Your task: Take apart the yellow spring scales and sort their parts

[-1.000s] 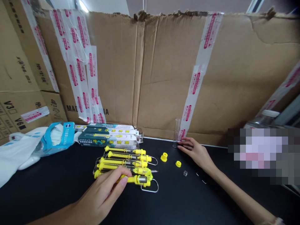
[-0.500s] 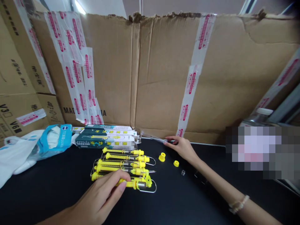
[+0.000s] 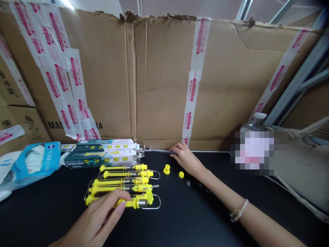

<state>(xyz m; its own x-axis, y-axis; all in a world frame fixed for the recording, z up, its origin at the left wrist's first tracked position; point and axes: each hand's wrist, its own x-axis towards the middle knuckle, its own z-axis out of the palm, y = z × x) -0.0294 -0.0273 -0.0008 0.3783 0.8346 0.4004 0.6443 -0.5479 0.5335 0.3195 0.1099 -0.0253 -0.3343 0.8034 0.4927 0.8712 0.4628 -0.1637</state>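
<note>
My left hand (image 3: 102, 214) is closed on a yellow spring scale (image 3: 131, 204), its thumb and index finger on the yellow part behind the metal cylinder. Several more yellow spring scales (image 3: 123, 174) lie side by side just beyond it, with wire hooks at their ends. My right hand (image 3: 186, 158) rests at the foot of the cardboard wall. Its fingers are slightly apart beside a thin clear plastic piece (image 3: 158, 151). Nearer lie a yellow flanged cap (image 3: 167, 169), a smaller yellow ring (image 3: 181, 174) and a small coil spring (image 3: 188, 183).
Printed boxes (image 3: 102, 156) are stacked behind the scales. A blue and white plastic packet (image 3: 38, 161) lies on the left. A tall cardboard wall (image 3: 161, 79) closes off the back of the black table (image 3: 169, 226). A capped clear bottle (image 3: 257, 120) stands at right, partly blurred out.
The view has shifted to the right. My right hand has lowered the clear plastic piece to the table's back edge, and its fingers have loosened. My left hand keeps its hold on the spring scale.
</note>
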